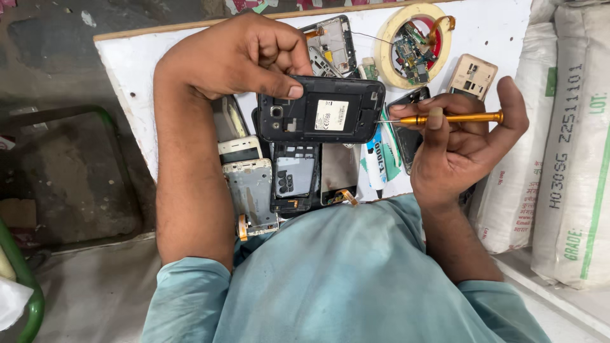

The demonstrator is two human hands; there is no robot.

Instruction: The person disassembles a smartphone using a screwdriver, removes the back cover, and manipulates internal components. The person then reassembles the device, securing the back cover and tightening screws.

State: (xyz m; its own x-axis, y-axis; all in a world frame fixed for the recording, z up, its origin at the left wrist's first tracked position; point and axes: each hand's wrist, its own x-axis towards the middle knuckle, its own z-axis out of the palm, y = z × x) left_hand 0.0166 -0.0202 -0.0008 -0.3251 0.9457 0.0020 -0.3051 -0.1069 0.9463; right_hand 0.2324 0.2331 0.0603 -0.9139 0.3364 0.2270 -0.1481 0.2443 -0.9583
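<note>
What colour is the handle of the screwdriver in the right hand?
Golden orange, clearest in the head view: screwdriver, right hand.

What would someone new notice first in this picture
First, the black phone shell at the centre, its back off, held from the top by the left hand, while the right hand points a yellow screwdriver at its right edge. Beneath lies a white board crowded with opened phones and frames. At the top right, a roll of tape has a green circuit board sitting inside its ring.
</note>
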